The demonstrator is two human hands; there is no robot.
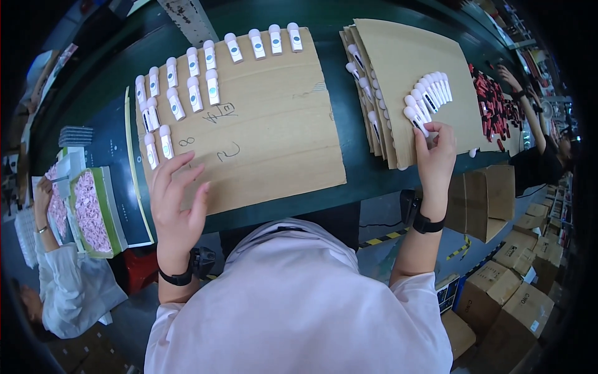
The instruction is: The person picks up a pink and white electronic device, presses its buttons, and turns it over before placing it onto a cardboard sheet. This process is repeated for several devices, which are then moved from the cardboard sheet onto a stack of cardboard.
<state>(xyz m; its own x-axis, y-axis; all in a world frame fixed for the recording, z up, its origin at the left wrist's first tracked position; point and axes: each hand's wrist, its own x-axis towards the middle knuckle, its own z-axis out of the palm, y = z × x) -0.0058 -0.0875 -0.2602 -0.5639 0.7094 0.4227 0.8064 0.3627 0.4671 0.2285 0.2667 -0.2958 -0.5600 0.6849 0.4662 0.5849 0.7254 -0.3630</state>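
My left hand [176, 199] hovers open over the near left corner of a flat cardboard sheet [274, 131], fingers spread, holding nothing. Several small white devices [193, 90] with grey oval buttons lie in rows along the sheet's far and left edges. My right hand [435, 156] rests on a stack of cardboard sheets [411, 56] to the right, its fingertips touching the nearest of a fanned row of white devices [427, 96]. More white devices [367, 93] poke out between the stacked sheets.
The dark green table [349, 162] runs left to right. A person at the left handles trays of pink parts [92, 215]. Another person's hand [509, 78] reaches over red pieces [495, 109] at the right. Cardboard boxes [511, 299] stand on the floor at lower right.
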